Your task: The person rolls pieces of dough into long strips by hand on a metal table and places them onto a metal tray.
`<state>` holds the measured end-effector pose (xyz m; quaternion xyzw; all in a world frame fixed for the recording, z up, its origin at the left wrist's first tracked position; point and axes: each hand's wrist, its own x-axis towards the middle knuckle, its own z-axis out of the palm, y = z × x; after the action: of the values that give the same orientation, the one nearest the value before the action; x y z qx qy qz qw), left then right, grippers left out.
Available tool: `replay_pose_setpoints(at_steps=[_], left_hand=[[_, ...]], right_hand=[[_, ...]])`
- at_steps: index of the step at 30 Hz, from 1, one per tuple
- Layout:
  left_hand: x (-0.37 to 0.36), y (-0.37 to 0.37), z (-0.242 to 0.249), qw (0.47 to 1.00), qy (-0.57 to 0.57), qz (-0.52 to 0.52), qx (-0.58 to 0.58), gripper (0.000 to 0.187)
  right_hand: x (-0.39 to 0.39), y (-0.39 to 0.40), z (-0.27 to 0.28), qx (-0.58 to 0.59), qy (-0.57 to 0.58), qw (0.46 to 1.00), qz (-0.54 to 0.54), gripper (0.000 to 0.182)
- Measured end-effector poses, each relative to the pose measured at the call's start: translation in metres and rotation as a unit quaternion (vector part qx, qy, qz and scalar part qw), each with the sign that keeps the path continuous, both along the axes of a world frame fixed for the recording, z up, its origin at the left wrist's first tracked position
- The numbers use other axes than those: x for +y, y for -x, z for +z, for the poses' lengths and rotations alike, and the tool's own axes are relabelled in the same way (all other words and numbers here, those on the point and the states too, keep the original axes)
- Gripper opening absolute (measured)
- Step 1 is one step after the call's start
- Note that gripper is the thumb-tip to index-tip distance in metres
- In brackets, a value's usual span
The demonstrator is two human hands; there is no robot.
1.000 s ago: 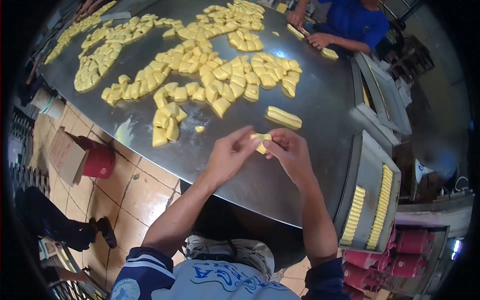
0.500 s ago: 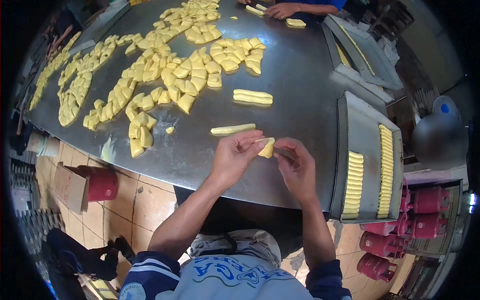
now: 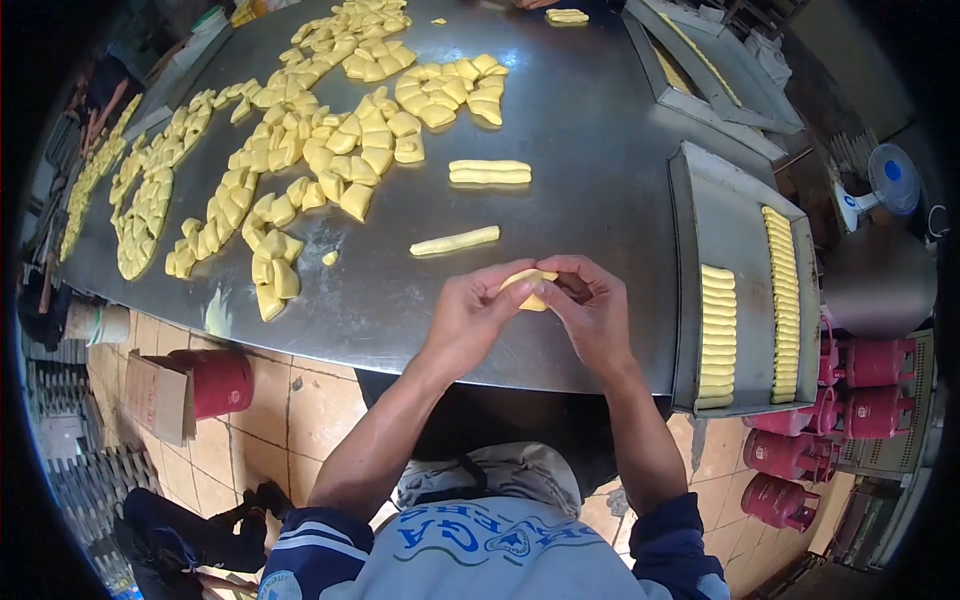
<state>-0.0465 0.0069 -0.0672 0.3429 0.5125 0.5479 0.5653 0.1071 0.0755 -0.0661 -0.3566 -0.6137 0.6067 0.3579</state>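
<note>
A small yellow piece of dough [image 3: 531, 298] is pinched between the fingers of both hands, low over the steel table [image 3: 600, 220]. My left hand [image 3: 474, 312] is closed on its left side, thumb on top. From the right, my right hand [image 3: 590, 308] grips the same piece, and the two thumbs nearly meet. Just beyond the hands lies a single dough stick [image 3: 455, 241]. Farther away, dough sticks lie side by side as a small bundle [image 3: 490, 172].
Many cut dough pieces [image 3: 350, 145] spread over the table's left half. At the right edge, a metal tray [image 3: 745, 330] holds two rows of dough sticks. More trays [image 3: 700, 75] stand behind it. Red gas cylinders [image 3: 785, 455] are on the floor at right. Another person's hand [image 3: 537, 3] shows at the top.
My right hand has moved left and closed on the dough piece, which my left hand alone gripped before. The view has shifted, and the other person's hands have mostly left it.
</note>
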Motion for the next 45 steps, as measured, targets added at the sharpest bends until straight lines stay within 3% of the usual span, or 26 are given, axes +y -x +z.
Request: replay_pose_setpoints(at_steps=[2,6,8,9,12,14,17,23,26,28,30,31,34,36,38,41,45], left_hand=[[-0.002,0.002,-0.002,1.000,-0.002,0.012,0.022,0.043],[-0.001,0.008,-0.001,0.980,0.059,0.058,-0.180,0.038],[0.000,0.013,0.004,0.954,0.085,0.051,-0.284,0.041],[-0.003,0.012,0.003,0.969,0.056,0.051,-0.233,0.040],[-0.010,0.008,0.002,0.997,-0.005,0.040,-0.064,0.035],[-0.012,0.012,0.009,0.997,-0.017,0.024,0.071,0.030],[-0.015,0.014,0.007,0.981,-0.096,0.051,0.162,0.025],[-0.018,0.023,0.017,0.995,-0.039,0.021,0.086,0.020],[-0.010,0.027,0.004,0.994,0.063,-0.012,0.093,0.026],[-0.017,0.021,0.000,0.965,0.063,0.000,0.254,0.034],[-0.015,0.019,-0.002,0.911,0.051,0.015,0.409,0.043],[-0.019,0.021,-0.009,0.876,0.065,0.024,0.478,0.048],[-0.032,0.032,-0.028,0.758,-0.033,0.068,0.648,0.050],[-0.034,0.037,-0.036,0.753,-0.051,0.064,0.652,0.051],[-0.035,0.044,-0.036,0.758,-0.069,0.041,0.648,0.051],[-0.026,0.054,-0.022,0.806,0.010,-0.021,0.592,0.055],[-0.015,0.044,-0.012,0.769,0.011,-0.056,0.636,0.060]], right_hand=[[-0.002,0.001,0.006,0.008,0.015,1.000,-0.023,0.026],[0.007,-0.003,0.017,0.028,0.128,0.989,0.062,0.031],[0.007,-0.003,0.019,-0.003,0.041,0.996,0.073,0.028],[0.005,-0.003,0.020,-0.019,0.000,0.997,0.078,0.027],[0.012,-0.003,0.032,-0.102,0.029,0.988,0.113,0.022],[0.015,-0.001,0.036,-0.100,0.026,0.986,0.130,0.018],[0.017,0.005,0.043,-0.106,0.045,0.982,0.152,0.015],[0.031,0.019,0.071,-0.164,0.122,0.946,0.251,0.019],[0.057,0.030,0.035,-0.242,0.104,0.917,0.299,0.029],[0.047,0.037,0.019,-0.362,0.025,0.885,0.293,0.037],[0.035,0.050,0.022,-0.519,-0.118,0.808,0.252,0.046],[0.036,0.044,0.016,-0.527,-0.147,0.807,0.224,0.051],[0.041,0.020,0.006,-0.549,-0.194,0.797,0.158,0.070],[0.042,0.014,0.008,-0.570,-0.169,0.790,0.151,0.088],[0.051,0.010,0.006,-0.602,-0.165,0.765,0.159,0.087],[0.063,0.021,0.007,-0.623,-0.163,0.744,0.177,0.091],[0.036,0.049,0.007,-0.622,-0.216,0.729,0.188,0.095]])
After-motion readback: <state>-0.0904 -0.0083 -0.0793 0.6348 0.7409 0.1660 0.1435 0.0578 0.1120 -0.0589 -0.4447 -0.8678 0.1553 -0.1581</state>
